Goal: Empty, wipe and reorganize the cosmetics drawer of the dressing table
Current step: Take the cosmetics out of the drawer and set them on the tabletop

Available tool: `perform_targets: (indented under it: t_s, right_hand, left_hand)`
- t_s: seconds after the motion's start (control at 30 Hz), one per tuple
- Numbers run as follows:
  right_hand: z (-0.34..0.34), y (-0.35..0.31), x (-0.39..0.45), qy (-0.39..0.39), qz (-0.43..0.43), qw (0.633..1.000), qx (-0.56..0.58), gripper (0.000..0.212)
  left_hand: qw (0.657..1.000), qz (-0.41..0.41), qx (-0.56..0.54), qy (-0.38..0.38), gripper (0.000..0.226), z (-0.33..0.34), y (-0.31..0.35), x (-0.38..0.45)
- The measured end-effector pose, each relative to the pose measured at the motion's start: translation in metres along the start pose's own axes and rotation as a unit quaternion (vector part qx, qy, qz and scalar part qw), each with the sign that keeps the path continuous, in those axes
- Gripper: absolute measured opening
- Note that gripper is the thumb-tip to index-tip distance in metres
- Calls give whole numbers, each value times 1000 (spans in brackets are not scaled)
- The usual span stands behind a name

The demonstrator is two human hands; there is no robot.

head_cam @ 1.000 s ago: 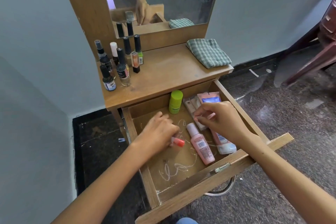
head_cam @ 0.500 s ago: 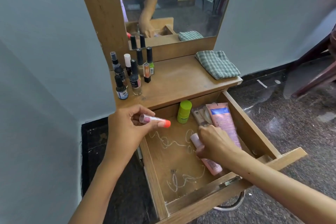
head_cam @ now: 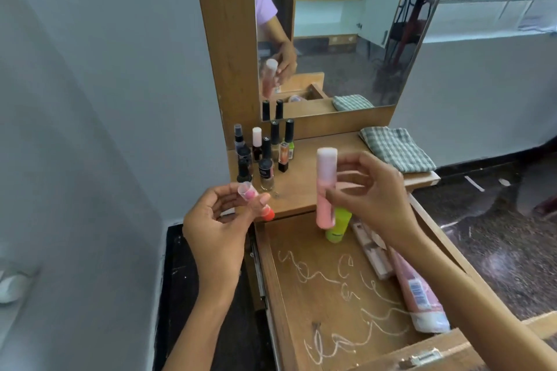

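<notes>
Beyond the left hand [head_cam: 217,226], small bottles [head_cam: 262,156] stand clustered on the dressing table top [head_cam: 313,187]. That hand pinches a small tube [head_cam: 256,200] with an orange-red end. Just right, the right hand [head_cam: 370,193] grips an upright pink bottle [head_cam: 325,187] above the open drawer [head_cam: 325,295]. Below it lie a green container [head_cam: 339,227] and a pink tube [head_cam: 417,292]; beyond it, a folded checked cloth [head_cam: 394,147].
</notes>
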State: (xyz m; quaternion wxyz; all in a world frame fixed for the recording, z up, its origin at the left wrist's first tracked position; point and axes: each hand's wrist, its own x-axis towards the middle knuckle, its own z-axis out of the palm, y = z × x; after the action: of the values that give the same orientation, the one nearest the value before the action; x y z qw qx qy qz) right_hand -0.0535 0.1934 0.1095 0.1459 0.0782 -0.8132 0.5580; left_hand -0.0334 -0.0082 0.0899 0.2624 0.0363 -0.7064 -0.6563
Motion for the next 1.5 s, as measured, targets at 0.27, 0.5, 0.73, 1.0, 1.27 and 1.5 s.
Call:
perform_targets:
  t_s: [0.27, 0.5, 0.73, 1.0, 1.27, 1.5]
  right_hand:
    - [39, 16, 32, 64, -51, 996, 39, 44]
    - [49, 22, 33, 48, -106, 993, 7, 48]
    - [50, 22, 30, 27, -137, 990, -30, 37]
    - [51, 22, 28, -7, -118, 992, -39, 48]
    - [59, 30, 18, -58, -51, 997, -22, 47]
    - [68, 35, 12, -57, -38, 997, -21, 43]
  left_hand:
    - [996, 75, 40, 31, 20, 0, -10, 15]
    - [988, 114, 105, -7, 24, 2, -30, 16]
    - [992, 79, 92, -16, 25, 0, -42, 14]
    - [983, 78, 168, -5, 29, -6, -47, 16]
    - [985, 67, 161, -9, 35, -6, -59, 14]
    - [984, 79, 157, -5, 32, -5, -59, 12]
